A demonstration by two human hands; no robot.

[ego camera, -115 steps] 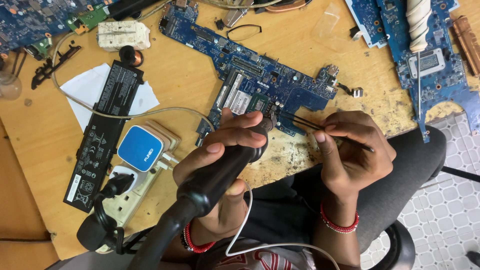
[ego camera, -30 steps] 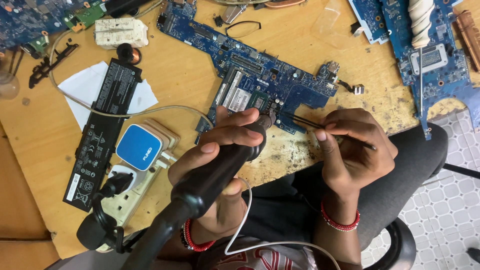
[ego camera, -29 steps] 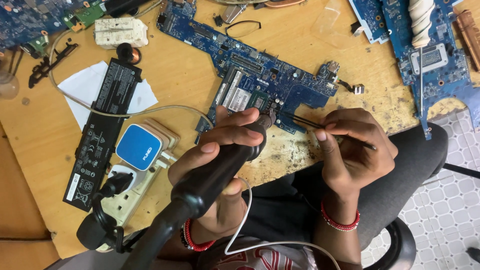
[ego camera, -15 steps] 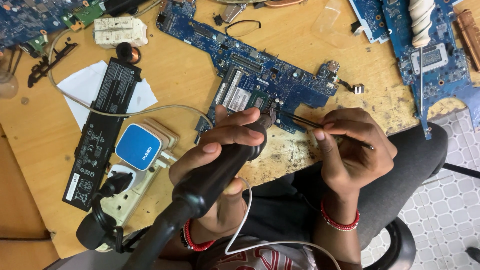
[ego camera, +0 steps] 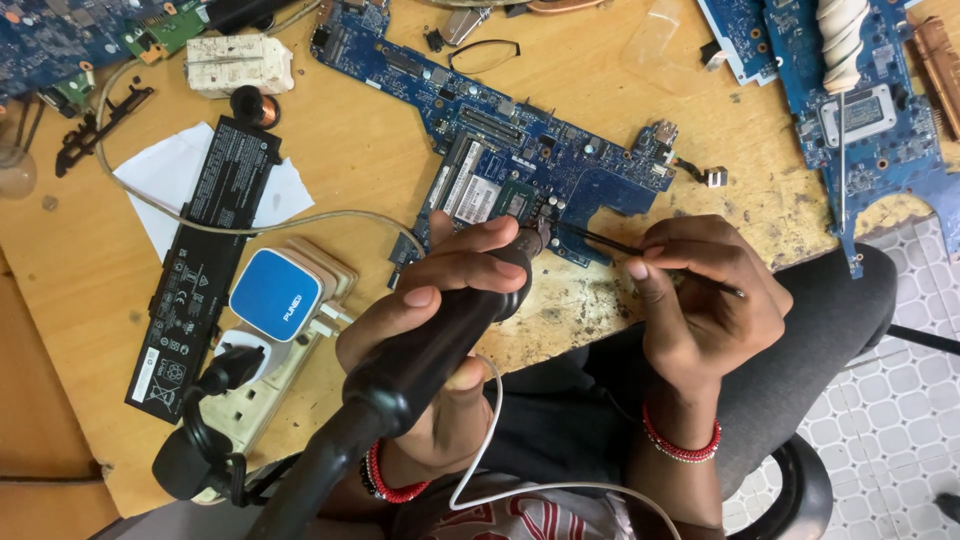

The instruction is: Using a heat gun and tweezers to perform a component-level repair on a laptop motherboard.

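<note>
A blue circuit board [ego camera: 520, 165] with green and silver parts lies on a tan wooden table [ego camera: 380, 160]. At left, a black battery pack [ego camera: 205, 265] rests on white paper [ego camera: 165, 180], near a blue-and-white plug [ego camera: 275, 293]. Nearer, a black tool handle [ego camera: 430, 340], red beaded bracelets [ego camera: 680, 445] and grey trousers [ego camera: 830, 330].

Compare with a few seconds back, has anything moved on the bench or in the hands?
Nothing visibly changed. The left hand still grips the black hot-air tool over the blue circuit board, and the right hand still holds tweezers at the same spot.
</note>
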